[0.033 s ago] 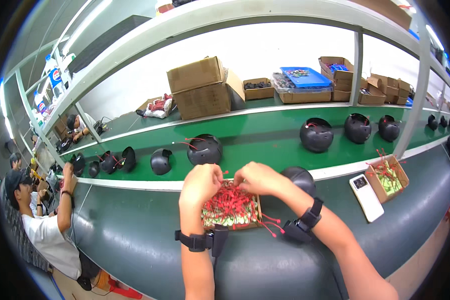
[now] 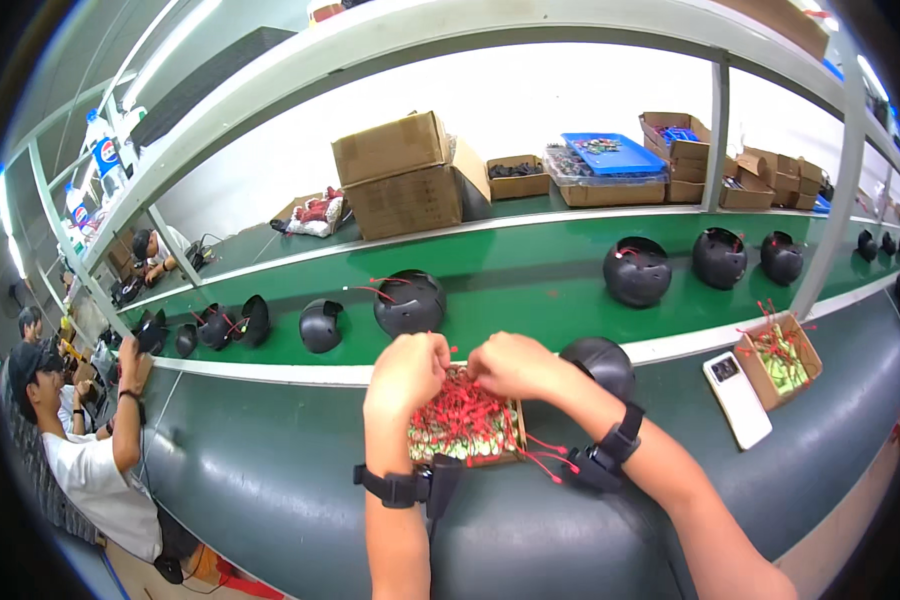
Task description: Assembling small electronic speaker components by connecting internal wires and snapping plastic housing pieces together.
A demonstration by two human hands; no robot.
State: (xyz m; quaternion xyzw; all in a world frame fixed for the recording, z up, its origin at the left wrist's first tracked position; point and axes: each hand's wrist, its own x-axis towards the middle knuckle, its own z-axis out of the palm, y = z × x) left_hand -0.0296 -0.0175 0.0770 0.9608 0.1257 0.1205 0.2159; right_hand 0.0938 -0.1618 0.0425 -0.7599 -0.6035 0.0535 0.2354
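Note:
Both hands are over a cardboard box [image 2: 522,428] packed with green-wrapped cylindrical parts and a tangle of red wire leads [image 2: 465,408]. My left hand [image 2: 412,370] is curled at the box's far left corner, its fingertips pinched together. Facing it, my right hand [image 2: 508,364] is also closed, fingers bent down at the far edge of the leads. A small red connector tip shows between the hands; what the fingers grip is hidden. Several leads with red ends hang over the box's right side. A black dome shell [image 2: 598,368] rests just beyond my right wrist.
On the green conveyor [image 2: 530,290] stand several black round shells [image 2: 410,303]. To the right lie a white phone [image 2: 737,400] and a second box of wired parts [image 2: 780,365]. A shelf behind holds cartons [image 2: 400,180] and a blue tray [image 2: 612,153]. A co-worker [image 2: 90,450] sits at left.

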